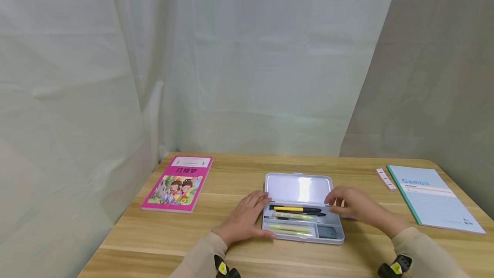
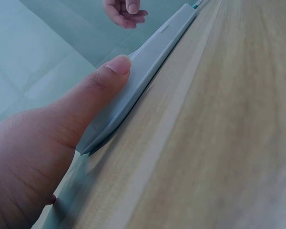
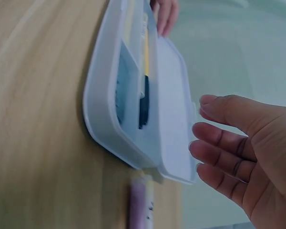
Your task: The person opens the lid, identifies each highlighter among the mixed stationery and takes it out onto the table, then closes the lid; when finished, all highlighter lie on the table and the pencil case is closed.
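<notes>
A white pencil case (image 1: 335,220) lies on the table with its lid (image 1: 285,187) folded back flat. Inside, a yellow and black pen (image 1: 293,209) lies by other pens, yellowish sticks (image 1: 289,229) fill the front compartment, and a dark grey block (image 1: 327,232) sits in the small right one. My left hand (image 1: 245,218) holds the case's left end, thumb at the front wall and fingers at the back. By the lid's right edge, my right hand (image 1: 353,205) hovers with loosely bent fingers and nothing in them. A purple and white object (image 3: 141,202), partly out of frame, lies beside the case.
A pink book (image 1: 179,184) with a cartoon cover lies at the left. On the right are a light blue notebook (image 1: 436,196) marked "Gambit" and a small pink and white strip (image 1: 386,179). Pale curtains (image 1: 262,76) hang behind the wooden table (image 1: 308,261).
</notes>
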`<state>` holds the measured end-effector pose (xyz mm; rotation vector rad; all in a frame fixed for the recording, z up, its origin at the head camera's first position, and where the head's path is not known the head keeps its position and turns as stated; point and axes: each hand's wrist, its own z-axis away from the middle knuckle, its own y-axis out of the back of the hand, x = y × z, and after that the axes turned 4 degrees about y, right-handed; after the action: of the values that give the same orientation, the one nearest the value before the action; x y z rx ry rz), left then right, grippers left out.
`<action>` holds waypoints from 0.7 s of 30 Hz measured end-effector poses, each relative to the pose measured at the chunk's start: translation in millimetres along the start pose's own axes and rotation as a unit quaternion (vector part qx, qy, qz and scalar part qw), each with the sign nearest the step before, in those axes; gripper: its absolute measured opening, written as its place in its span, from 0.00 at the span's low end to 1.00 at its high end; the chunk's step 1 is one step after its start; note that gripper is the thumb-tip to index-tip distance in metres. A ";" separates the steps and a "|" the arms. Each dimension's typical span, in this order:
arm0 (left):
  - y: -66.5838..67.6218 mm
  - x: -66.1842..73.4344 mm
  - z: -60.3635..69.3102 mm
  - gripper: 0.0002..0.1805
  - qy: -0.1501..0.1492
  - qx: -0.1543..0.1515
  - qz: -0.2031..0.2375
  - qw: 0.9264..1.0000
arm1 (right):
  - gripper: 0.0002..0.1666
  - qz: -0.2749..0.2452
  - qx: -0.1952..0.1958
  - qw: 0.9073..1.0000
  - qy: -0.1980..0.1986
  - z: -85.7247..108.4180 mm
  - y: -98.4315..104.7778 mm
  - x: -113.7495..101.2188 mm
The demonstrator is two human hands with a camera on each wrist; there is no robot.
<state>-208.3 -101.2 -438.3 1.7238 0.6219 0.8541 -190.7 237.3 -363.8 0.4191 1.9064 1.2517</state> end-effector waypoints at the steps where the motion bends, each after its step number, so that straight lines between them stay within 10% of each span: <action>1: 0.0 0.1 0.1 0.54 0.000 -0.001 0.001 1.000 | 0.06 -0.005 -0.005 1.000 0.000 -1.2 -2.5 0.2; 21: -1.9 -0.9 -0.2 0.55 -0.002 0.003 -0.003 1.000 | 0.05 -0.029 -0.058 0.998 -0.010 -20.5 -34.1 -2.8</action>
<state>-209.0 -101.2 -440.3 1.7265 0.6278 0.8460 -199.7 207.4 -388.6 0.3126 1.8068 1.3069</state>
